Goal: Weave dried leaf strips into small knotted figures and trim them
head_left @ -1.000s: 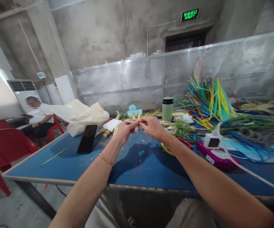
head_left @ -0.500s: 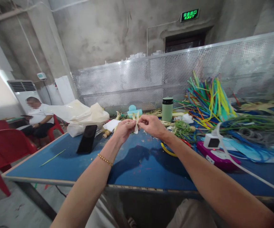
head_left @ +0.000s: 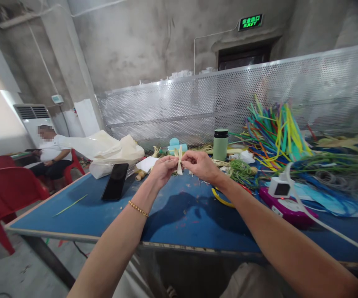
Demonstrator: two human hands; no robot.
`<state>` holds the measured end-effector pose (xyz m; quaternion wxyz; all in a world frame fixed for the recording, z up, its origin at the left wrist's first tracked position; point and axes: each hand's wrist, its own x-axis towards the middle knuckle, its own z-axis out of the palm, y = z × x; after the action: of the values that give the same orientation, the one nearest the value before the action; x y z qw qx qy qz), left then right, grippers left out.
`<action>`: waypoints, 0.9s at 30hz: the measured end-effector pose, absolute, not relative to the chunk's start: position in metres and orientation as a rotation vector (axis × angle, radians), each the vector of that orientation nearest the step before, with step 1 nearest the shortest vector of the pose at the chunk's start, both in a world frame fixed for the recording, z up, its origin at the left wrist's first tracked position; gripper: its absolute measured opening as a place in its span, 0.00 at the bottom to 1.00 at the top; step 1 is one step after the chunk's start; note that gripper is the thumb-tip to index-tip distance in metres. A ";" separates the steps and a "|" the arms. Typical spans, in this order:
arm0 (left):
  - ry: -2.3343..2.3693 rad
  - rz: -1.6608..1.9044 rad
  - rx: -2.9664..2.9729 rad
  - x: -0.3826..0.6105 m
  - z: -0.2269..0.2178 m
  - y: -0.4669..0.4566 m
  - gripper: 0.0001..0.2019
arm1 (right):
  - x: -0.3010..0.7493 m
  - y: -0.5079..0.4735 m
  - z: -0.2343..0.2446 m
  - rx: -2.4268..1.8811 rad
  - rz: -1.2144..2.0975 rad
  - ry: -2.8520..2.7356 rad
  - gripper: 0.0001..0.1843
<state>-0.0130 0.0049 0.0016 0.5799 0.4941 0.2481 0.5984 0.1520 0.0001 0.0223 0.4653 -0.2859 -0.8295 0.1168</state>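
Note:
Between my hands, above the blue table (head_left: 104, 225), is a pale cream piece like a dried husk strip (head_left: 180, 167), pinched narrow in the middle with its ends flaring up and down. My left hand (head_left: 164, 169) pinches it from the left with thumb and fingertips. From the right, the closed fingers of my right hand (head_left: 201, 165) press at its middle; any finer thing between them is too small to see. Below my right forearm lies a yellow and red ring-shaped thing (head_left: 224, 199), partly covered by the arm.
A black phone (head_left: 115, 182) lies left of my hands, near a cream plastic bag (head_left: 117, 151). Behind stand a green jar (head_left: 220, 145) and bundled coloured strips (head_left: 278, 132). A purple power strip (head_left: 287, 207) with a white plug and cable sits right. A person sits far left.
The camera view has shifted slightly. My hands stay together at the cream piece, which now shows more of its lower flare facing me.

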 end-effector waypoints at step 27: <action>0.559 1.339 1.353 -0.011 0.001 -0.001 0.13 | 0.158 0.000 0.027 -0.777 0.514 -1.892 0.14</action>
<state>-0.0106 -0.0010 0.0005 0.5471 0.5709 0.2361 0.5648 0.1579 0.0004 0.0273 0.4938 -0.3205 -0.7801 0.2118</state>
